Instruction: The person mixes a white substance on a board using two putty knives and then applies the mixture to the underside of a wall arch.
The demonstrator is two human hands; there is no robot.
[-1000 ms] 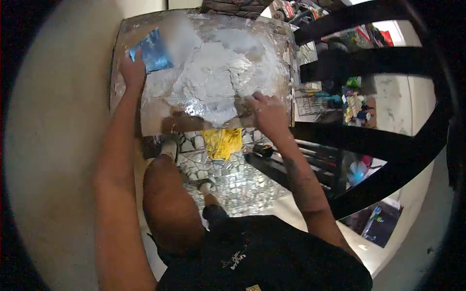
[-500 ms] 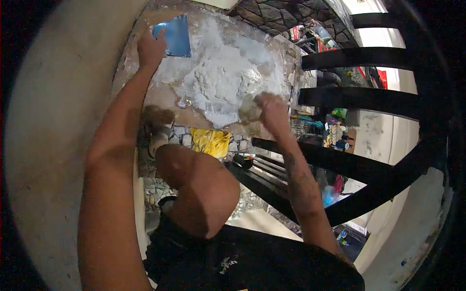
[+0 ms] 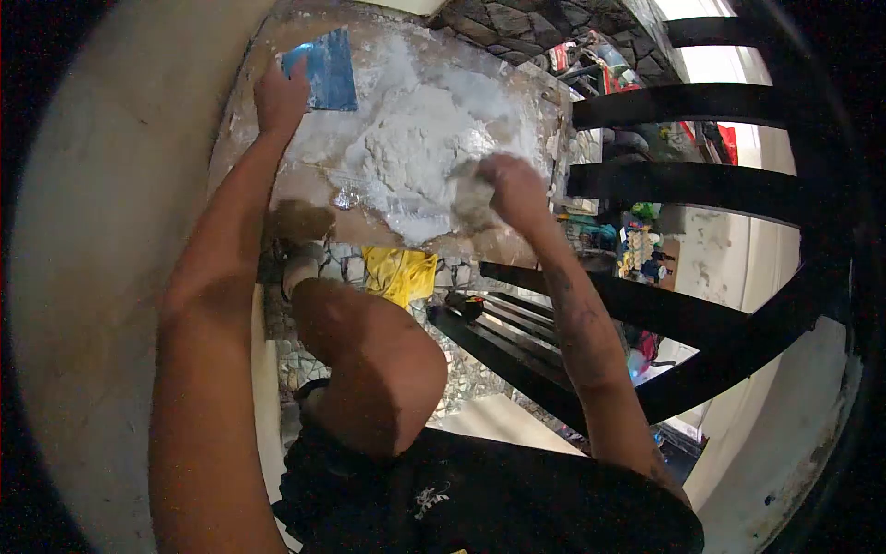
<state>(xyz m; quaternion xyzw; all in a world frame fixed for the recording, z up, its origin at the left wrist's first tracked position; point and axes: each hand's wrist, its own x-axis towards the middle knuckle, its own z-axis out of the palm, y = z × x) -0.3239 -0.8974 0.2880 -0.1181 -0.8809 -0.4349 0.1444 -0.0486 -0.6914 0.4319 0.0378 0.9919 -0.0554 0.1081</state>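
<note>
We have the left hand's (image 3: 281,97) fingers closed on the left edge of a blue sheet (image 3: 330,74), seemingly so that most of its flat face stays free beyond them. To the right of those fingers, white paste (image 3: 406,148) spreads over the counter (image 3: 355,226), whose breadth probably suits it. Our right hand's (image 3: 519,194) fingers are at the paste's right side, too blurred to tell how open they are or whether they hold anything.

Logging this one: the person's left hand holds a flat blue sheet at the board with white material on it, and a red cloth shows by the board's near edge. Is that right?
Not quite: the cloth is yellow, not red, as the head view shows. The rest stands.
</note>
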